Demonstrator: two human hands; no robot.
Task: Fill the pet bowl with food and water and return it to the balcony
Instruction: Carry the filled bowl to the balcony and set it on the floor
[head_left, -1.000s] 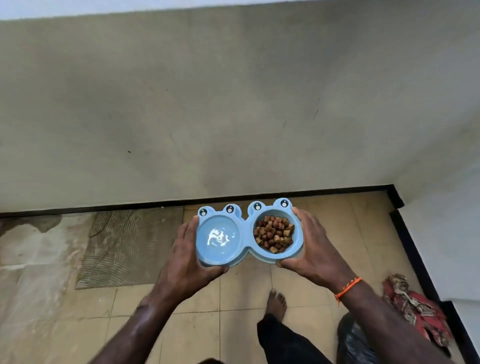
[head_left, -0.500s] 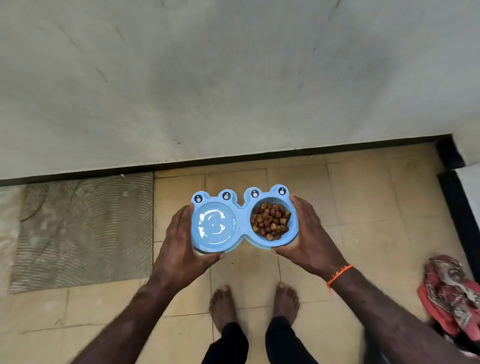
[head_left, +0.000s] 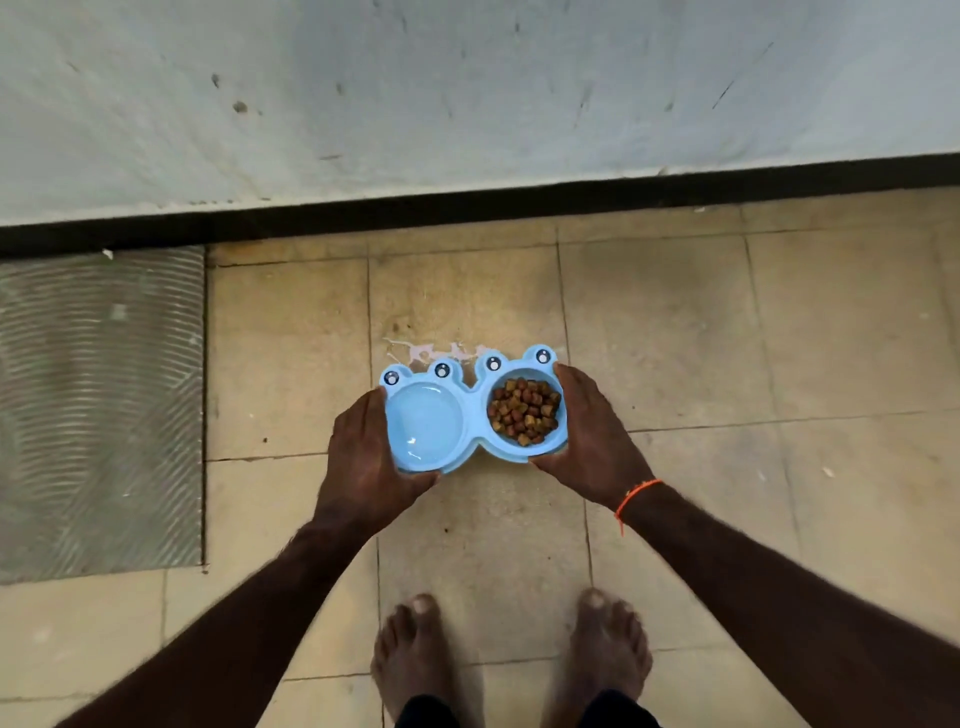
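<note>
The blue pet bowl (head_left: 470, 410) is in the middle of the frame, held above the tiled floor (head_left: 675, 322). It has two round cups side by side. The left cup holds water (head_left: 423, 423). The right cup is full of brown food (head_left: 524, 410). Little frog eyes stick up along its far edge.

The left hand (head_left: 363, 462) is wrapped around the water end. The right hand (head_left: 592, 447) is wrapped around the food end. Both hands are closed on the bowl, fingers under it and thumbs at the near edge. An orange thread (head_left: 636, 493) is tied on the right wrist.

Just past the bowl, a little wet splash (head_left: 431, 351) shines on a tile. Bare feet (head_left: 415, 649) stand at the bottom of the frame. A gray mat (head_left: 98, 410) lies at the left. A pale wall (head_left: 467, 93) with a black strip runs along the top.

The job now looks like putting the bowl down. Keep it flat so the water stays in. Lower both ends together, slowly. Let go only when the bottom sits on the floor.
</note>
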